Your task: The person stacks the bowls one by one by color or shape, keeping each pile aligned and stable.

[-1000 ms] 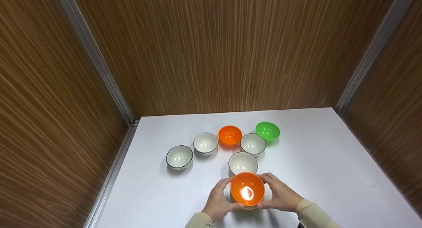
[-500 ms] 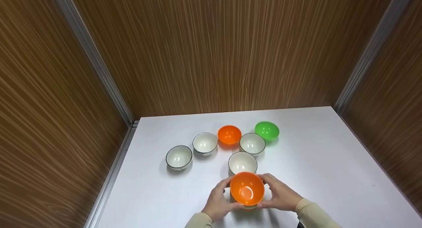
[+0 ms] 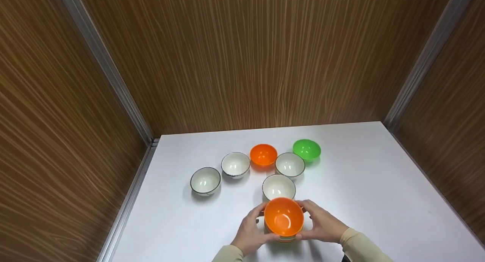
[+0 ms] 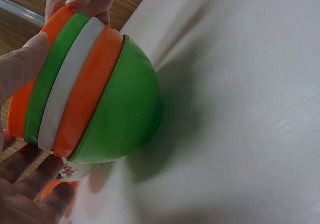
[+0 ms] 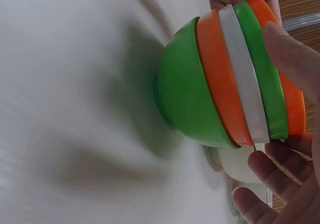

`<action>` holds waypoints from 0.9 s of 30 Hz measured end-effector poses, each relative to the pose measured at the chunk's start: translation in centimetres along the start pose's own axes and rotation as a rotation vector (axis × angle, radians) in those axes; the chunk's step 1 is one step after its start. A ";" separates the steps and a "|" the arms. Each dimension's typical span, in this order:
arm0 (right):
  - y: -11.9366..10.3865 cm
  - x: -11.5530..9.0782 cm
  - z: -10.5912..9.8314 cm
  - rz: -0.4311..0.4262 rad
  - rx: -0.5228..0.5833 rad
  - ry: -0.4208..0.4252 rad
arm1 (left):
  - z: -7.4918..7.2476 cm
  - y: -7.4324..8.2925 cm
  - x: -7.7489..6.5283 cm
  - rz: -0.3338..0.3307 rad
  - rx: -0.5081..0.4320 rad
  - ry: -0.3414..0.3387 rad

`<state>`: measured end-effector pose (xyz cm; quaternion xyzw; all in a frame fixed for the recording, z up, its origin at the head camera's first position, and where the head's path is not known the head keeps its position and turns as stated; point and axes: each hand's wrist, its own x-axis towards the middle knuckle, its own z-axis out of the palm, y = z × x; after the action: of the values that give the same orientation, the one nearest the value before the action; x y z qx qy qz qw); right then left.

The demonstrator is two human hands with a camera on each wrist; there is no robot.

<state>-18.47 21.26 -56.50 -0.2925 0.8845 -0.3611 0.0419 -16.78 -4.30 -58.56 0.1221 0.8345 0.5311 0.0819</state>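
Note:
Both hands hold a stack of nested bowls, the topmost an orange bowl (image 3: 283, 216) seen from above in the head view. My left hand (image 3: 250, 230) grips the stack's left side, thumb near the front rim and fingers round the far side. Opposite it, my right hand (image 3: 323, 225) grips the right side the same way. In the left wrist view the layers read orange, green, white, orange, with a green bowl (image 4: 122, 104) lowest. The same green bowl (image 5: 185, 89) shows its foot close over the white table, a shadow beside it.
Just behind the stack stands a white bowl (image 3: 279, 187). Farther back are another white bowl (image 3: 290, 165), an orange bowl (image 3: 263, 155) and a green bowl (image 3: 307, 150). Dark-rimmed white bowls (image 3: 205, 181) stand to the left. Wood-grain panels (image 3: 242, 65) wall the white table (image 3: 371, 193).

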 end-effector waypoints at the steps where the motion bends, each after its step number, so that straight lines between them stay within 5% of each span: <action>1: 0.1 0.0 -0.1 0.009 0.011 -0.004 | 0.0 0.0 0.0 -0.004 0.003 0.000; 5: 0.7 0.1 -0.9 0.106 0.094 0.021 | 0.0 -0.3 -0.2 -0.022 0.031 -0.006; 10: 2.3 1.3 -3.2 0.304 0.233 0.168 | 0.2 -0.6 -0.3 -0.066 0.039 -0.019; 16: 5.0 3.9 -6.9 0.560 0.531 0.306 | 0.5 -0.7 -0.2 -0.166 -0.107 -0.049; 22: 7.7 6.4 -9.9 0.711 0.611 0.292 | 1.0 -0.6 0.0 -0.205 -0.225 -0.044; 27: 9.1 8.2 -10.1 0.780 0.667 0.288 | 1.4 -0.4 -0.3 -0.233 -0.267 -0.016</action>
<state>-32.57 28.14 -54.00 0.1395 0.7616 -0.6167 0.1419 -16.19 -3.33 -59.50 0.0167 0.7642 0.6233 0.1649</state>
